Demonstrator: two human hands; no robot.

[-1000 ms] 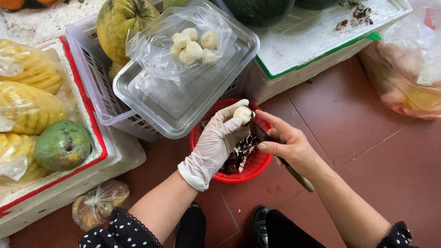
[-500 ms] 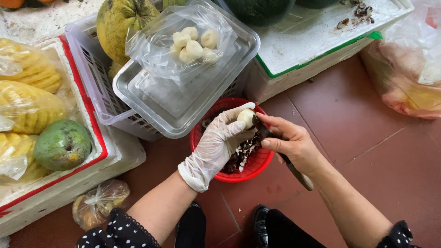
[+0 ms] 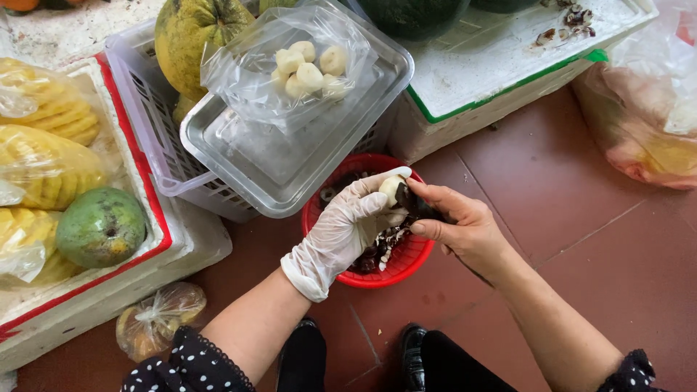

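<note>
Both hands had shifted slightly over the red basket point(image 3: 377, 272) since half a second before, the bare right hand point(image 3: 465, 229) now curled closer, its knife hidden. Above the red basket, the gloved left hand point(image 3: 348, 225) pinched a small pale, partly peeled bulb point(image 3: 390, 189) with dark skin clinging on one side. Dark peelings filled the red basket, while beyond it a clear bag point(image 3: 290, 69) of peeled white pieces lay on a metal tray point(image 3: 290, 156).

Red basket point(image 3: 377, 274): one; hands: two; metal tray point(image 3: 239, 156): one.
</note>
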